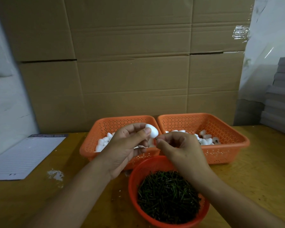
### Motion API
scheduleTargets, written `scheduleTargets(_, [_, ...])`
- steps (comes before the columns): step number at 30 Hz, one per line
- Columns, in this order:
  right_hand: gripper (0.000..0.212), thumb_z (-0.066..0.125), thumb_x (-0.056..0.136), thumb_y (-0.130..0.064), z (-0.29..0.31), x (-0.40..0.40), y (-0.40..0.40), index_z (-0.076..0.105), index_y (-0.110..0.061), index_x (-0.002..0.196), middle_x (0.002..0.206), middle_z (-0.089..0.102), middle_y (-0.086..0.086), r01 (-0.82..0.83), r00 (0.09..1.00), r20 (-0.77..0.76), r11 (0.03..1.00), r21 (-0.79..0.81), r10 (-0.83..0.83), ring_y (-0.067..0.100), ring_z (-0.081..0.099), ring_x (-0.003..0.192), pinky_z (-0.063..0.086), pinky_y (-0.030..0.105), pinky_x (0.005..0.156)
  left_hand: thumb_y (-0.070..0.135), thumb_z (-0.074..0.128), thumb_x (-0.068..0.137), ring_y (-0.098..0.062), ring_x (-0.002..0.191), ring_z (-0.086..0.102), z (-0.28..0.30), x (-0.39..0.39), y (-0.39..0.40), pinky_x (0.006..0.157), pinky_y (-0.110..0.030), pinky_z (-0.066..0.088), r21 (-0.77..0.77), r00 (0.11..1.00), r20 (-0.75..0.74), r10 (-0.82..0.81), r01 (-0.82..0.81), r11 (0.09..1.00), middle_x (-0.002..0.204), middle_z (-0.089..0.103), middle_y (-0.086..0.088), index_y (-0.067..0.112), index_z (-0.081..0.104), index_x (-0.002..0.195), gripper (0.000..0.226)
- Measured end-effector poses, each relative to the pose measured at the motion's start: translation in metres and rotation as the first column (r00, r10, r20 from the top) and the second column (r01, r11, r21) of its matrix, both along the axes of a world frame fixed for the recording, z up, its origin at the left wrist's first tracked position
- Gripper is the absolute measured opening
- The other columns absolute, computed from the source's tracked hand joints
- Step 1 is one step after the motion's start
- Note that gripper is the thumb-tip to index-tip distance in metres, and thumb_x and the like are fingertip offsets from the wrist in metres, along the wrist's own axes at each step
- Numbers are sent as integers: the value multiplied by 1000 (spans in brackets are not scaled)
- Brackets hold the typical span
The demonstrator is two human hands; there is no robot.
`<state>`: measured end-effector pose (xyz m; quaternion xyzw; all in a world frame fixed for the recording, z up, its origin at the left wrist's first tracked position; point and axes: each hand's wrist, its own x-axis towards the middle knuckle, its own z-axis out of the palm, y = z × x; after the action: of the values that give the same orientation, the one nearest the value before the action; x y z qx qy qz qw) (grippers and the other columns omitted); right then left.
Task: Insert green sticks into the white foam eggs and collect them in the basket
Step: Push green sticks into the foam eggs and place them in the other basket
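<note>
My left hand (127, 145) holds a white foam egg (152, 131) between thumb and fingers, above the left orange basket (92, 139), which holds several plain eggs. My right hand (183, 148) is pinched shut right beside the egg's lower end; whatever it pinches is hidden by the fingertips. A round orange bowl (133, 180) full of short green sticks (168, 196) sits in front of me, under my right wrist. The right orange basket (234, 137) holds several eggs.
A lined paper pad (23, 158) lies on the wooden table at the left. White foam crumbs (55, 174) are scattered near it. A wall of cardboard boxes (130, 63) stands behind the baskets. Grey stacked boards (280, 99) rise at the right.
</note>
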<state>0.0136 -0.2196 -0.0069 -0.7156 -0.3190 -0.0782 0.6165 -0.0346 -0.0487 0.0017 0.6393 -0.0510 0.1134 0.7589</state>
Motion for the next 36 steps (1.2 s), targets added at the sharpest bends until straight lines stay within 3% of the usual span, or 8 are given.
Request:
scheduleTargets(5, [16,70,88,-9,1,4,-2,74,-22,78,63,69,-10,20,1000,12,999,-33,-20,0,59,55,45,14,51,34,77,79,-10,82,67,-1,0,1,69,-23,55,54,999,-32,27,-25,998,104,75,-6,16,68,118,43])
scheduleTargets(8, [19,70,86,-9,3,16,-11,72,-25,77,68,71,-12,116,992,53,991,-62,-113,2,64,58,48,16,52,36,72,86,-11,86,70,1,2,8,69,-23,55,141,986,-22,162,-158,977,107,75,-4,21,70,114,32])
scheduleTargets(13, [18,67,86,-12,9,55,-39,69,-26,76,62,69,-12,390,919,108,914,-115,-379,6,63,55,41,14,44,18,65,96,-5,84,69,0,10,44,72,-21,52,446,886,88,456,-445,777,100,73,1,27,70,101,12])
scheduleTargets(17, [17,63,88,-16,8,77,-58,68,-29,78,73,67,-12,523,853,108,837,-162,-511,6,64,69,42,24,57,12,63,95,-9,100,65,-4,13,70,88,-27,50,638,850,115,514,-459,618,106,70,7,28,69,98,17])
scheduleTargets(21, [19,59,93,-21,4,81,-57,68,-18,77,79,71,1,523,852,106,824,-219,-513,15,65,74,53,35,65,17,61,97,1,102,60,-5,15,83,80,-19,45,686,857,50,513,-403,606,106,67,14,30,69,101,16])
scheduleTargets(25, [17,58,94,-18,5,67,-41,74,-15,99,87,68,-6,446,895,169,848,-286,-414,1,60,64,39,10,48,16,61,97,-1,102,60,-4,14,94,78,-17,43,748,833,57,550,-401,529,106,65,16,23,70,106,15])
scheduleTargets(29, [12,63,92,-14,10,44,-29,74,-19,91,69,69,-6,108,990,126,902,-418,-60,0,54,48,37,14,45,13,64,95,-13,108,60,-3,14,104,95,-31,47,839,817,16,576,-325,437,113,66,6,19,69,113,19])
scheduleTargets(36, [15,68,93,-30,9,23,-26,74,-25,106,92,72,-15,-214,919,64,628,-748,390,-5,66,80,50,13,70,23,70,91,-13,107,57,10,28,104,85,-24,43,989,838,-141,527,98,108,126,62,2,22,68,121,30])
